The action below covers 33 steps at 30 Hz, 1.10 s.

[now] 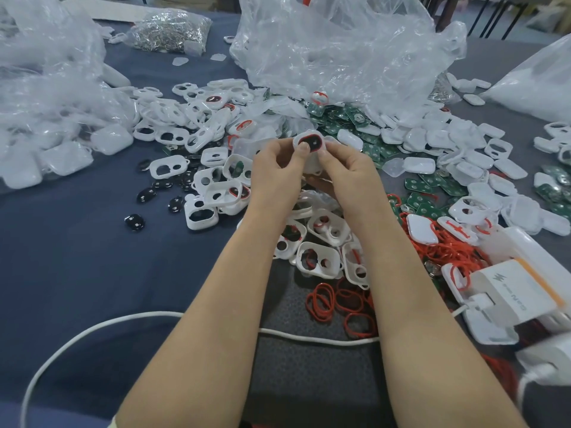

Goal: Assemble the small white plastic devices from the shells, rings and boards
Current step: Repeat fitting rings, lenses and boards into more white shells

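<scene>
Where the view lies nearest the person, a white round cable (pixel 309 337) runs across the dark blue cloth table cover (pixel 77 257) and passes under both bare forearms. Loose red rubber rings (pixel 336 301) lie between the forearms just beyond the cable. A white rectangular charger block (pixel 513 291) rests near the right edge. Beyond the rings, a pile of empty white plastic shells with two openings (pixel 318 261) lies below the wrists.

Above this pile, the left hand (pixel 275 177) and the right hand (pixel 349 177) together hold one small white plastic device shell (pixel 309 142), raised off the table. The fingers of both hands curl around its sides. The left thumb presses on its upper face, which shows a red ring around a dark insert. The right thumb rests at its right edge.

Left of the hands, black oval inserts (pixel 145 196) lie scattered on the cloth. Right of the hands, green circuit boards (pixel 426 186) are mixed with closed white plastic covers (pixel 420 165).

At the far side, crumpled clear plastic bags (pixel 340 47) stand over the parts. A clear bag of small metal pieces (pixel 173 29) lies at the far left.
</scene>
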{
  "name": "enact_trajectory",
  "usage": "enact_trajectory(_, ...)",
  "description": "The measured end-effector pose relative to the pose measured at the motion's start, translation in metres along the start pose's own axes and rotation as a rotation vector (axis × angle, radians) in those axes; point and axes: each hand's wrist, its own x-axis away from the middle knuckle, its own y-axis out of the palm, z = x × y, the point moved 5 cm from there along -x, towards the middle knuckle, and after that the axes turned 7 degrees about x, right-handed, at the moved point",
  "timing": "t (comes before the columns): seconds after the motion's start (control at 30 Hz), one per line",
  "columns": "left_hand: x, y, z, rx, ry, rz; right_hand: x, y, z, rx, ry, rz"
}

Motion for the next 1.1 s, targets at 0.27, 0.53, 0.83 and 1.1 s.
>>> enact_trajectory(0.27,0.0009,-0.0011,-0.0029,-0.002,-0.044,-0.039,-0.0051,-0.0034,0.0050,0.283,-0.029,0.042)
enact_trajectory(0.53,0.0004,-0.0027,-0.0012,-0.022,0.000,-0.019,-0.0040,-0.0003,0.0056,0.224,-0.043,0.012)
enact_trajectory(0.83,0.0005,0.0007,-0.0016,-0.076,0.017,-0.023,-0.0036,-0.0005,0.0074,0.325,-0.011,0.094)
enact_trajectory(1.1,0.0027,0.0029,0.0034,-0.111,0.066,-0.010,-0.0033,0.0005,0.0077,0.293,-0.010,0.116)
